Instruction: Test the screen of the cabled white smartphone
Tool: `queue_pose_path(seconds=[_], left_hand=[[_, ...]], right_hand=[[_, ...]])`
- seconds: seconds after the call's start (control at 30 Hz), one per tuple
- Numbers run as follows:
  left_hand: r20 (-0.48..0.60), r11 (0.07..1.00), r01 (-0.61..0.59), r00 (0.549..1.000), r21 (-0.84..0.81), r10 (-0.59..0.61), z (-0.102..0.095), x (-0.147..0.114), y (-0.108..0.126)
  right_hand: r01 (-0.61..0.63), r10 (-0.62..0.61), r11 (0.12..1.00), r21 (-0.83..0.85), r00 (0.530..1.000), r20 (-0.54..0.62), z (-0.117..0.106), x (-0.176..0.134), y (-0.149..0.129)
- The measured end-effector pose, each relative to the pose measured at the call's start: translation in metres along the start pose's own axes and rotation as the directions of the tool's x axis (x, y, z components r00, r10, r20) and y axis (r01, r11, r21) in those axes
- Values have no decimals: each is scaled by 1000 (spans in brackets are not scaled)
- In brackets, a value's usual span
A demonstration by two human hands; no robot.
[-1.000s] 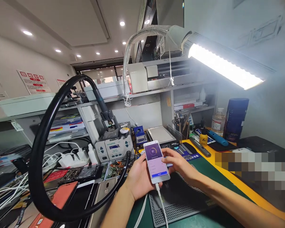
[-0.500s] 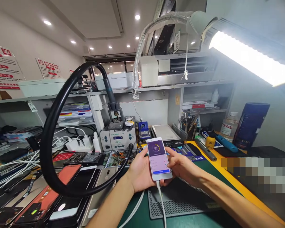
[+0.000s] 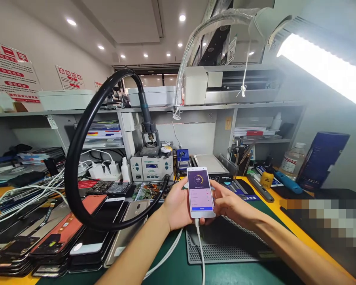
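A white smartphone is held upright and tilted back above the bench, its lit screen showing a purple panel with a round "40" gauge, a list and a blue bar. My left hand is closed around its left side from behind. At the right edge, my right hand grips it with bent fingers; some fingertips are hidden behind the phone. A white cable is plugged into the bottom end and hangs down over a grey perforated mat.
Stacked phones and phone parts fill the left side, under a looping black hose. Behind stands a soldering station. A bright lamp hangs upper right. A yellow bottle and a blue tool lie to the right.
The camera view has swung slightly left. My right fingers have drawn back from over the screen to the phone's edge, and the list on the screen looks slightly different.
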State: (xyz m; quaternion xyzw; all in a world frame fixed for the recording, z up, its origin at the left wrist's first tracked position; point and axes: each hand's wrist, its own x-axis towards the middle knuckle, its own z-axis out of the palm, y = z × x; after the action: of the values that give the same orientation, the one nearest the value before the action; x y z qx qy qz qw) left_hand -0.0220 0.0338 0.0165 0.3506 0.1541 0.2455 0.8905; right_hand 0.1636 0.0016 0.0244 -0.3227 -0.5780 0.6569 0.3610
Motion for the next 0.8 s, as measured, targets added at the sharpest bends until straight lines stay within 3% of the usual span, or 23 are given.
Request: queue_pose_path(seconds=[0.4,0.8], left_hand=[[5,1000,2,1000,-26,-1,5,-2,0],[-89,999,-35,995,-3,35,8,0,-3]], right_hand=[[-6,6,1000,18,1000,22,-4,2,2],[-7,11,996,90,999,-43,-4,4,4]])
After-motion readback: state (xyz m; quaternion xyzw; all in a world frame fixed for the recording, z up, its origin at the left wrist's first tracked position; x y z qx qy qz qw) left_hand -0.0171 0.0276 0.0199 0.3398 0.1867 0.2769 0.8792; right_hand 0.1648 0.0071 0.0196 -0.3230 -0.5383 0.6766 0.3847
